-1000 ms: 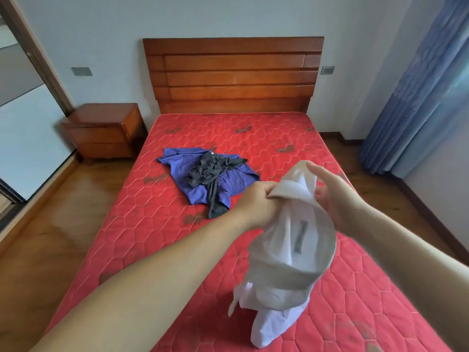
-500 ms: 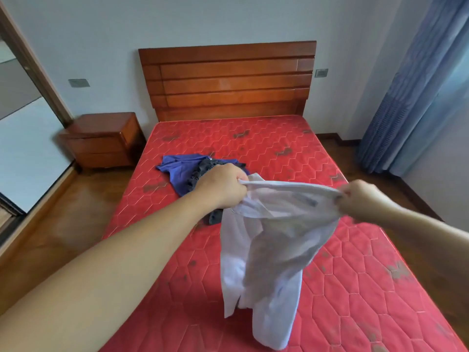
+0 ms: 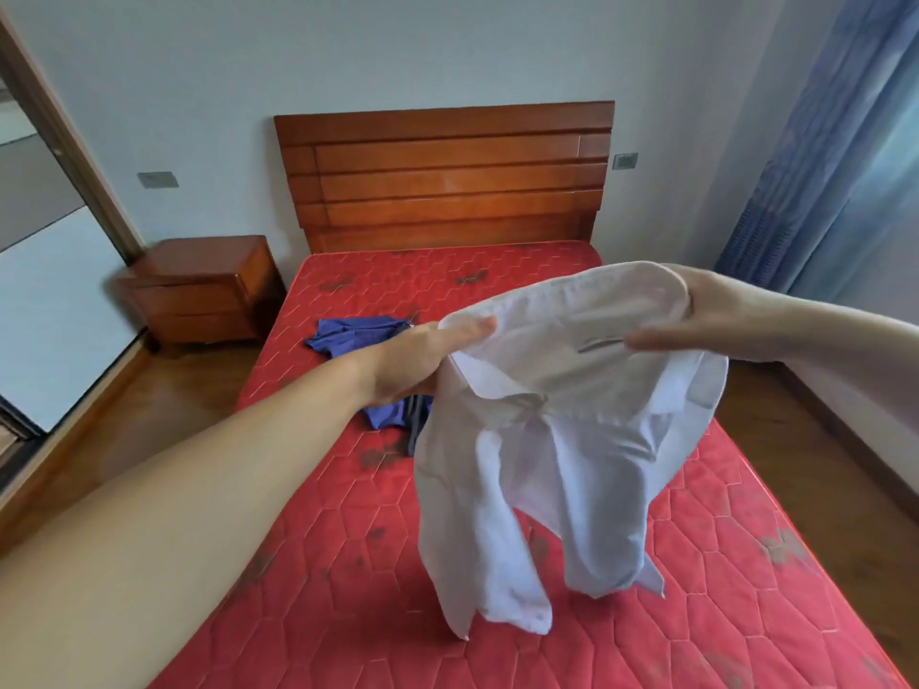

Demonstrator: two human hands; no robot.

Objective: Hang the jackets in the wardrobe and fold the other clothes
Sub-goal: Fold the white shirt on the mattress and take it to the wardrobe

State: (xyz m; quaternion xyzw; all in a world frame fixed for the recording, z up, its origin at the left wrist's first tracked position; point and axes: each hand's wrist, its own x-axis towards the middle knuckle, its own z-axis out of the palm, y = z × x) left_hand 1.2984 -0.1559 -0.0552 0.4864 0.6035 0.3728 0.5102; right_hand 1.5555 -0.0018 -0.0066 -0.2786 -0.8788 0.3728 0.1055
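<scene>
Since half a second ago: both hands raised and spread wider, collar opening of white shirt (image 3: 572, 390) now stretched into a broad loop instead of a taut line; camera view lifted, more headboard (image 3: 442, 171) visible. Left hand (image 3: 422, 360) at the near-left rim of the collar, thumb laid over the edge, remaining fingers hidden behind cloth; pinching the shirt. Right hand (image 3: 706, 315) at the far-right rim, thumb and fingers closed on the fabric. Shirt held in the air above the middle of the red mattress (image 3: 348, 564), body and sleeves hanging down, lower hem close to the surface near the foot edge; contact not clear. Blue garment (image 3: 348, 333) with a dark grey one (image 3: 415, 430) across it, unfolded, toward the left edge of the mattress, partly hidden behind the left wrist. Probable meaning: shirt opened out and oriented for laying flat, folding not yet begun. Bedside cabinet (image 3: 199, 290) beside the head-left corner.
</scene>
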